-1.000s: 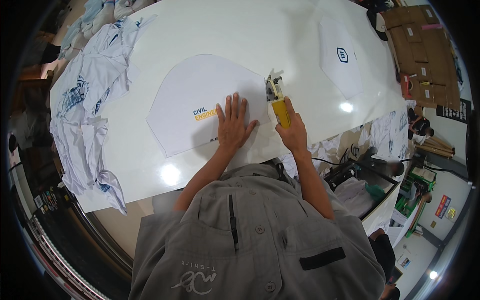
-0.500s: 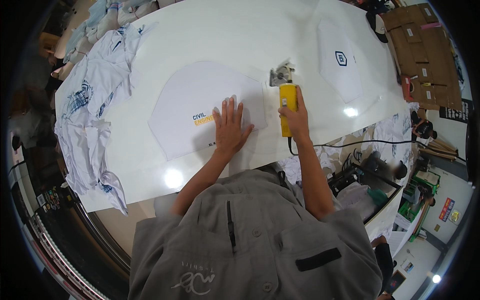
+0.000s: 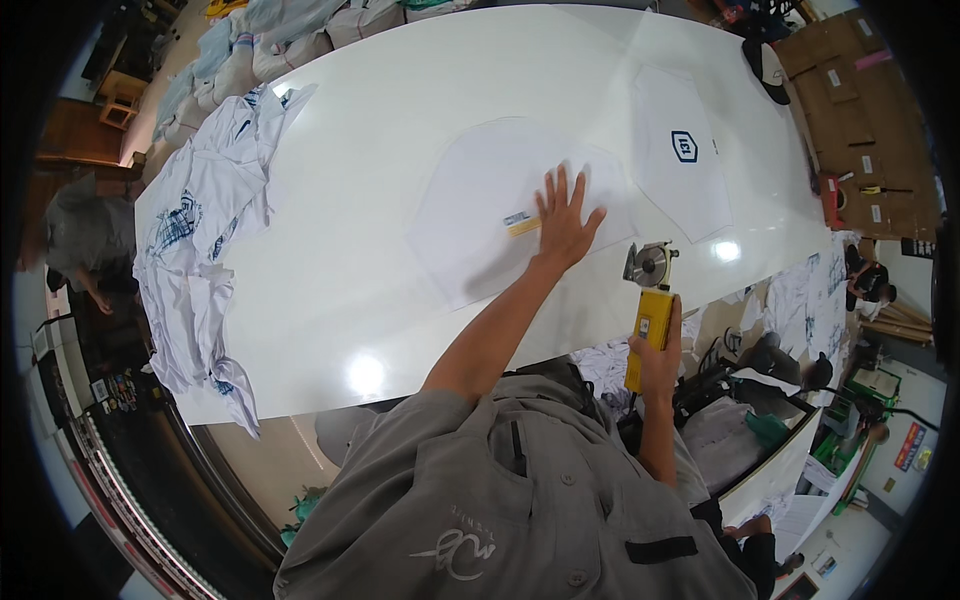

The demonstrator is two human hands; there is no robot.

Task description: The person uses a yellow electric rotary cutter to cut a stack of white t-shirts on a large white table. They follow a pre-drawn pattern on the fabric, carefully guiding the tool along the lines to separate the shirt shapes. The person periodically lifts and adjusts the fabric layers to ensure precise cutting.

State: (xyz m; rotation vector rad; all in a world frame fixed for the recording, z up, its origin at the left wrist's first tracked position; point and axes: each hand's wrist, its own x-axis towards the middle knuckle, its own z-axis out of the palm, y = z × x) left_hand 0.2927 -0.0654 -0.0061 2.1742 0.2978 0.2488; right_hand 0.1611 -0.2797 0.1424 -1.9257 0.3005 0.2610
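My left hand (image 3: 565,225) lies flat with spread fingers on a white fabric piece (image 3: 470,200) with blurred blue and yellow print, in the middle of the white table. My right hand (image 3: 657,355) grips the yellow body of an electric round-blade cutter (image 3: 648,318) near the front edge, its metal blade head (image 3: 650,264) just off the piece's lower right. A second white piece (image 3: 675,190) with a dark blue hexagon mark lies to the right.
Crumpled white printed garments (image 3: 200,220) cover the table's left end. A dark-and-light cap (image 3: 765,70) and cardboard (image 3: 840,90) are at the back right. Wrapped bundles (image 3: 280,40) line the far edge, cloth scraps (image 3: 795,290) the right. A co-worker (image 3: 90,240) stands at the left.
My left hand and the fabric piece have moved right across the table. The cutter in my right hand has left the piece's edge and moved right and toward me.
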